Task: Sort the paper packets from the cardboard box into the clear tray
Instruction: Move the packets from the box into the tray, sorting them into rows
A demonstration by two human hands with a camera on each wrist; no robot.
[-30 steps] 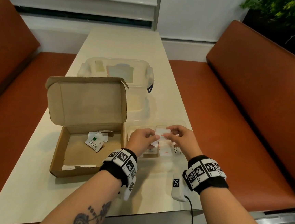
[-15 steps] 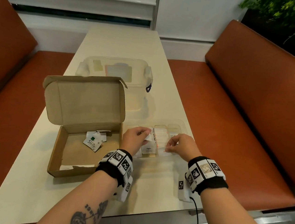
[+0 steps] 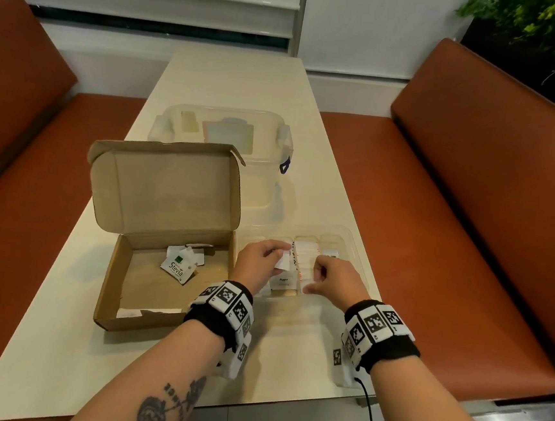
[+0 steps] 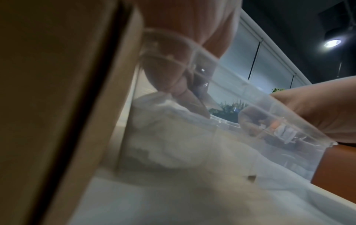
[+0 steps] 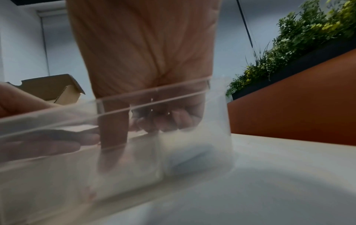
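Currently, the clear plastic compartment tray (image 3: 350, 240) sits on the pale rectangular surface (image 3: 233, 82), just beside the right wall of the open brown cardboard box (image 3: 122, 280). The tray is divided into narrow lanes. 1 middle lane holds a row of white paper packets with orange print (image 3: 304, 256); the lane to its left holds a white packet labelled "Pepper" (image 3: 283, 280). The left hand (image 3: 258, 264) pinches a small white paper packet (image 3: 284, 261) between thumb and fingertips over the tray. The right hand (image 3: 334, 277) is curled with its fingers down inside the tray; whether it grips a packet cannot be determined. The cardboard box, lid raised, contains a few white packets at its far end, 1 marked "Stevia" (image 3: 177, 268). Behind the box stands a clear lidded plastic container (image 3: 286, 134) with flat items inside.
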